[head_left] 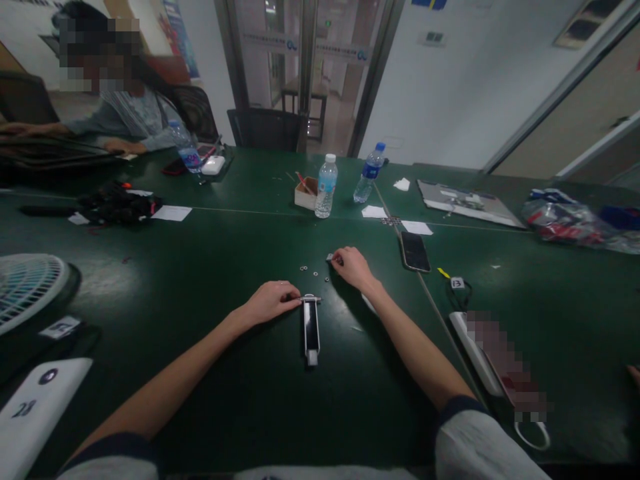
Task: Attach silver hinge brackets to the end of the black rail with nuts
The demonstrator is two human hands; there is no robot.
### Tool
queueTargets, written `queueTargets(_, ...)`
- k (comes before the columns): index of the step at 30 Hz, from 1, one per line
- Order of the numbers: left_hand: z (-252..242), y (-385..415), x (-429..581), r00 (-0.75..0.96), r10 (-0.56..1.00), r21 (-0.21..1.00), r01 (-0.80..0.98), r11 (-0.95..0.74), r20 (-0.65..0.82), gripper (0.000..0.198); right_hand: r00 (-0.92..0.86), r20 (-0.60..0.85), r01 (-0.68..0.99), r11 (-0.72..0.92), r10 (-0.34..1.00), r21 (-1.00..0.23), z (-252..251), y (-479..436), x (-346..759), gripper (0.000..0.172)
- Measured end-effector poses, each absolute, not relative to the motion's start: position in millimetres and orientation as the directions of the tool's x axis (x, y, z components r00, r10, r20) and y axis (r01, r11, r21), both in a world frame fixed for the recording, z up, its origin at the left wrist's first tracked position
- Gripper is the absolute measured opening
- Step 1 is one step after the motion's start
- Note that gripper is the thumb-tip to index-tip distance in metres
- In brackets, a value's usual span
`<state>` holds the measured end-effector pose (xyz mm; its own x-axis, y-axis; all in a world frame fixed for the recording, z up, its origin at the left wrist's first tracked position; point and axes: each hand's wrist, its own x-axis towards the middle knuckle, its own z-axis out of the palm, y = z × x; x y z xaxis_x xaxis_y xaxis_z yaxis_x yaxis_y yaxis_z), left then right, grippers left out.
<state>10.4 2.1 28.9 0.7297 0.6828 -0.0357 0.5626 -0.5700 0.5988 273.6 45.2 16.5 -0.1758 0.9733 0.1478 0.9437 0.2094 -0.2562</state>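
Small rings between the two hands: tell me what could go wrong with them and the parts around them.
The small rings lie loose between the left hand and the right hand, so a careless brush might scatter them.

The thin rod lies crosswise at one end of the black-and-white device, by the left fingertips; a nudge could shift it.

The small pale piece at the right fingertips is tiny and could easily be dropped.

You get a dim, fuzzy view, with a soft shine on the green table (350,387) and stretched sides (blocky squares hide two spots).
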Motion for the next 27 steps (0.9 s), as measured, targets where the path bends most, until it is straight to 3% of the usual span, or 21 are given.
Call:
queueTargets(4,31.0,1.4,11.5,0.725,0.687,0.595,0.571,-0.566,-0.043,0.027,-0.306,0.197,0.906,0.349,0.931,-0.24,20.8,36.1,256.5,0.024)
queueTargets(8,33.0,0.7,12.1,0.72,0.693,0.579,0.585,-0.568,-0.048,0.026,-0.44,0.091,0.872,0.449,0.893,-0.195,21.5,31.0,242.1,0.019)
queueTargets(21,33.8,5.5,6.1,0.691,0.723,0.594,0.586,-0.552,-0.011,0.03,-0.452,-0.128,0.889,0.434,0.883,-0.148,26.0,32.6,237.4,0.021)
queueTargets(27,37.1,4.9,6.1,0.645,0.764,0.637,0.589,-0.497,0.001,0.03,-0.492,-0.043,0.85,0.469,0.87,-0.242,34.9,24.1,232.8,0.012)
